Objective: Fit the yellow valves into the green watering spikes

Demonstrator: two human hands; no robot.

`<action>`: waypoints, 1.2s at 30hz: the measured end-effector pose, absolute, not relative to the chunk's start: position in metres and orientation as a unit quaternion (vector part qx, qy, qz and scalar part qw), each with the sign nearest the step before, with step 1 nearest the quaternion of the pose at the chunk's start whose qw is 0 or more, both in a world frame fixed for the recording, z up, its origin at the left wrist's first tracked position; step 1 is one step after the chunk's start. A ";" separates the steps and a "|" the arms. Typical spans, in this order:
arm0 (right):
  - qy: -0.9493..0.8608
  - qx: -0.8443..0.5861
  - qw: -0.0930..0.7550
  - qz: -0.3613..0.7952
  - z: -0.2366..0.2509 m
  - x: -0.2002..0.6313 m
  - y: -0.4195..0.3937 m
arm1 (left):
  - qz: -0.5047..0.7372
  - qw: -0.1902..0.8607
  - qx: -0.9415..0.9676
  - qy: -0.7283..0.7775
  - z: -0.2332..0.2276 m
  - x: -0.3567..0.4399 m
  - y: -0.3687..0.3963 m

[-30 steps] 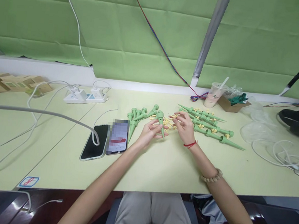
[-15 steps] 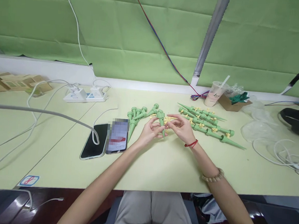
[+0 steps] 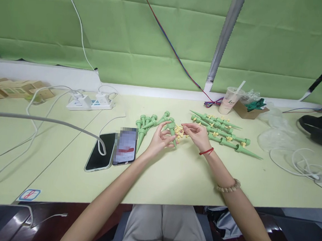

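Note:
My left hand [image 3: 159, 140] holds a green plastic spike [image 3: 172, 132] upright-ish, its wide cap up and its point toward the table. My right hand [image 3: 198, 135] is just right of it, fingertips pinched over a heap of small yellow pieces [image 3: 179, 131]; whether a piece is between the fingers is too small to tell. A bunch of bare green spikes [image 3: 146, 126] lies left of my left hand. A row of green spikes with yellow pieces fitted [image 3: 221, 133] lies to the right of my right hand.
Two phones [image 3: 113, 151] lie side by side left of my left arm, one on a white cable. A power strip [image 3: 91, 102] sits farther back left. A plastic cup with a straw [image 3: 228, 100], a cardboard box [image 3: 248, 109] and plastic bags [image 3: 277, 135] stand at the back right.
My right hand has moved left and down from near the fitted spikes to the yellow heap beside the held spike. My left hand has stayed nearly in place.

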State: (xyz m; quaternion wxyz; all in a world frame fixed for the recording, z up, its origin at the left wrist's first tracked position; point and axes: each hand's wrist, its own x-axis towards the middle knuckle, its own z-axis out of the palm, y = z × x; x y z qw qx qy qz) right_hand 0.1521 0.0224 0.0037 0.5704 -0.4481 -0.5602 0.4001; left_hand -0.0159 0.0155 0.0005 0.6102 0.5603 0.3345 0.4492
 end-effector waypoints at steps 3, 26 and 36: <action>-0.556 -0.453 0.556 0.421 0.005 0.151 0.021 | 0.434 0.616 0.570 0.328 0.000 -0.015 0.015; -0.527 -0.427 0.591 0.437 0.002 0.140 0.016 | 0.433 0.616 0.568 0.331 0.001 -0.016 0.017; -0.484 -0.442 0.590 0.471 0.003 0.139 0.016 | 0.428 0.603 0.586 0.331 0.005 -0.016 0.013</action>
